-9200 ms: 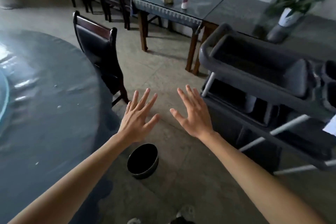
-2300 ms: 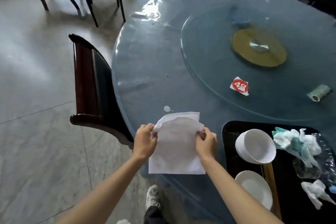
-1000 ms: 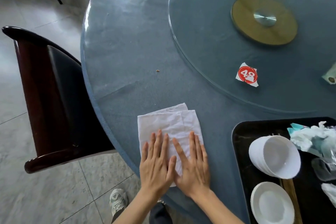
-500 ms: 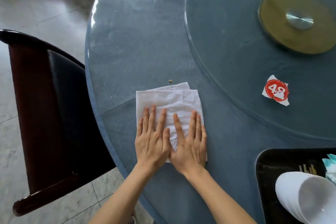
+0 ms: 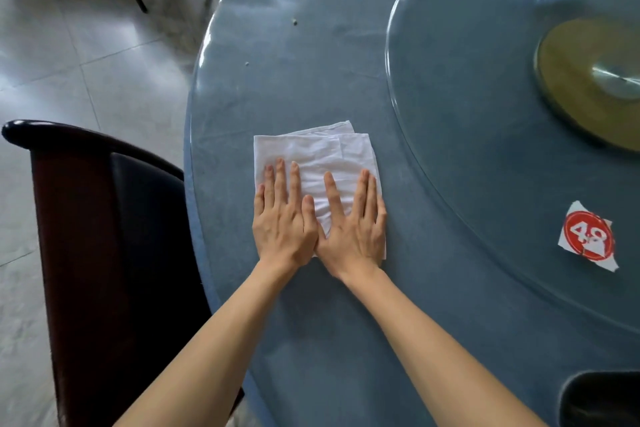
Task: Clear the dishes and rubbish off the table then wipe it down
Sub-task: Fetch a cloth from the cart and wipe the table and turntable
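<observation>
The wiping step is judged to be in hand. A folded white cloth (image 5: 317, 163) is laid flat on the round blue-grey bench (image 5: 311, 80), near its left edge and just short of the rim of the round glass turntable (image 5: 485, 114). The left hand (image 5: 282, 222) and the right hand (image 5: 353, 229) are pressed side by side on the near half of the cloth, thumbs touching; the fingers (image 5: 294, 180) of both are held straight and slightly spread, nothing being gripped. Small crumbs (image 5: 294, 23) are seen on the bench surface beyond the cloth, well apart from it. A torn white paper scrap with a red round label (image 5: 587, 236) is seen lying on the turntable to the right, so clearing is judged incomplete. The corner of a black tray (image 5: 602, 399) is visible at the lower right. A dark wooden chair with a black padded back (image 5: 104, 236) stands at the bench's left edge. The next move is judged to call for even downward pressure while the cloth is pushed forward towards the crumbs, so that it is kept flat and not bunched.
</observation>
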The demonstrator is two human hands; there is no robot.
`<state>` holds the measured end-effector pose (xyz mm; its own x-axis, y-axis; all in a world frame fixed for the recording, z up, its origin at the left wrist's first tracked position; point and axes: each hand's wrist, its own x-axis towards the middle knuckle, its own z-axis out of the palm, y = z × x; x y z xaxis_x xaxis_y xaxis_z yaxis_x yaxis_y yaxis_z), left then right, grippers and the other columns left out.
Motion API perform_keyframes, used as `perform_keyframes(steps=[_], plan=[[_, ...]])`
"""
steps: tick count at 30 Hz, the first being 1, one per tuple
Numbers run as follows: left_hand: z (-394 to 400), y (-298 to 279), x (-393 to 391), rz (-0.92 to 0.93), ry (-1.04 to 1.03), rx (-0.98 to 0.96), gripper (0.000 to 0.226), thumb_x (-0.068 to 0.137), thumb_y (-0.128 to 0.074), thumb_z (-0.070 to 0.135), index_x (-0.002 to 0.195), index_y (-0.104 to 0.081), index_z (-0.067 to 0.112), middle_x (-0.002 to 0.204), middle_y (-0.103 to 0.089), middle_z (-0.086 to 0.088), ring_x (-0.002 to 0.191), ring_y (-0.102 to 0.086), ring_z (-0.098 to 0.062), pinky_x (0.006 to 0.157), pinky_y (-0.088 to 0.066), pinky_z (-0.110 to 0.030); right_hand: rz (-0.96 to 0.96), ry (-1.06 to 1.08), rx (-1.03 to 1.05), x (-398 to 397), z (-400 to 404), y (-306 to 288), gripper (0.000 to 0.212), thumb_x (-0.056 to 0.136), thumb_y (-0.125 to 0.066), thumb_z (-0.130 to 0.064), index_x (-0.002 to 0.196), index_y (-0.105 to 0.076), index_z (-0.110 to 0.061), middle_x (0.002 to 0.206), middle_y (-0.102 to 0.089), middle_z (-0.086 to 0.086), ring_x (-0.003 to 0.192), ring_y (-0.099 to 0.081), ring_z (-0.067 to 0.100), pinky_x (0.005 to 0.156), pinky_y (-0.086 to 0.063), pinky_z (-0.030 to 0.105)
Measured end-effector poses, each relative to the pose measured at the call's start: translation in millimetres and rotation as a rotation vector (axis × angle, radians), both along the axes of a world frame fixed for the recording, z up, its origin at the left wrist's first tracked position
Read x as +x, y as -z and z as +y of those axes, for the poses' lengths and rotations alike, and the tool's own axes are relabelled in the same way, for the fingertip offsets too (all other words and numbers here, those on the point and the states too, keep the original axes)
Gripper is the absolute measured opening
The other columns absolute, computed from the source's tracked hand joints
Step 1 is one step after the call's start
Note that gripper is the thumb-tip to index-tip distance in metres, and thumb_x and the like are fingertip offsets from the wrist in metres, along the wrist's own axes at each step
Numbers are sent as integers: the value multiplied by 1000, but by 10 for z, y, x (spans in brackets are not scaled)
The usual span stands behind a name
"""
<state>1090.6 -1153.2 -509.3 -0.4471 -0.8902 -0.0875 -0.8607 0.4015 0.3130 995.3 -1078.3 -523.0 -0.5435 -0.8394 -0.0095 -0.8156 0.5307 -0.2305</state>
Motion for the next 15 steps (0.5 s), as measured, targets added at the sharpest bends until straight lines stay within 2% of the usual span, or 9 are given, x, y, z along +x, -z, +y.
perform_keyframes(steps=[6, 9, 15], plan=[[-786, 41, 15, 17, -10, 3, 69, 98, -8, 41, 159, 3, 11, 167, 11, -3, 153, 15, -16, 124, 8, -33, -3, 40, 17, 64, -762, -35, 71, 94, -17, -65, 161, -5, -42, 168, 5, 23, 157, 4, 33, 126, -6, 48], [-1159, 33, 16, 41, 8, -5, 72, 96, -4, 43, 159, 2, 9, 167, 9, -5, 153, 13, -16, 124, 8, -32, 19, 77, 30, 102, -1114, -26, 71, 94, -15, -66, 161, -3, -43, 168, 5, 23, 157, 4, 33, 125, -6, 49], [-2067, 53, 51, 66, 73, -19, 72, 96, -7, 43, 159, 0, 7, 167, 8, -6, 154, 12, -16, 124, 7, -32, 29, 185, 25, 230, -1954, 1, 71, 95, -23, -64, 160, -1, -44, 168, 5, 23, 157, 4, 33, 125, -4, 48]])
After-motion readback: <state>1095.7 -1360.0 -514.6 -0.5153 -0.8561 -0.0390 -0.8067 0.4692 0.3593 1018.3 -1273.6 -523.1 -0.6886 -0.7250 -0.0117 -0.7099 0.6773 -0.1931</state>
